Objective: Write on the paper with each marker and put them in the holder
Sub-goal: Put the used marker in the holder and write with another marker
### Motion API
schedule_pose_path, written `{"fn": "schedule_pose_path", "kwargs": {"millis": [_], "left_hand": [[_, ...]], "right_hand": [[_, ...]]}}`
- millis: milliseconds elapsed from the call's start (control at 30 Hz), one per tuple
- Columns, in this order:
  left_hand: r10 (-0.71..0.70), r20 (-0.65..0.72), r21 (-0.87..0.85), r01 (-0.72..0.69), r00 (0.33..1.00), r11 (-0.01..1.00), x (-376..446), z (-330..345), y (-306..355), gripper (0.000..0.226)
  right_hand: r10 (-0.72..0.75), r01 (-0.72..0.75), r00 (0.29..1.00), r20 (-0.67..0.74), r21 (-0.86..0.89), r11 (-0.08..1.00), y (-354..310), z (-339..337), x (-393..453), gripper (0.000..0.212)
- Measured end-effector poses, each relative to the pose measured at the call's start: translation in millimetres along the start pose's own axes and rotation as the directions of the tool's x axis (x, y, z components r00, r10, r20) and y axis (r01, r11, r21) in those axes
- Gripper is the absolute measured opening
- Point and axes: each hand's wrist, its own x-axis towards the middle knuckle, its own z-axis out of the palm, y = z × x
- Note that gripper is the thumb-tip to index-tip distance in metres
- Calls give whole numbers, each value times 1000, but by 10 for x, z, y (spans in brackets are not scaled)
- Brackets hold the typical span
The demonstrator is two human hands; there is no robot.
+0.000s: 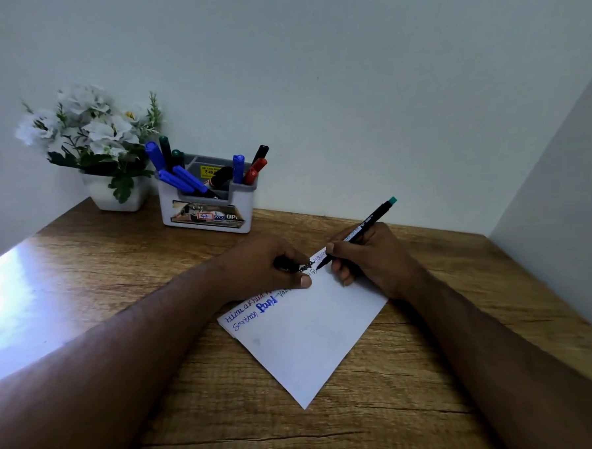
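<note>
Black marker [360, 233] with a teal end pinched low on the barrel in the right hand [375, 258], tip touching the far edge of the paper [307, 330] at mid-table; light, rigid, probably slick, best held near the tip. Left hand [266, 267] curled round a dark cap, pinning the thin, slide-prone sheet. At far left, grey holder [206, 210] already crowded with blue, red, green and black markers [238, 169]

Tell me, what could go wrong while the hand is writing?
The left hand lies over fresh writing on the paper, so ink might smudge. It also seems to hold a dark cap; that could roll off the table. The holder looks crowded, so the marker may fit badly.
</note>
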Motion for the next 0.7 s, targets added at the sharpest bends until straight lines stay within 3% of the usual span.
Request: {"fn": "schedule_pose_path", "kwargs": {"millis": [700], "left_hand": [[-18,-8,-23,18,1000,1000,-17,-4,12,41]], "right_hand": [[39,-38,998,-57,14,999,4,-12,-2,19]]}}
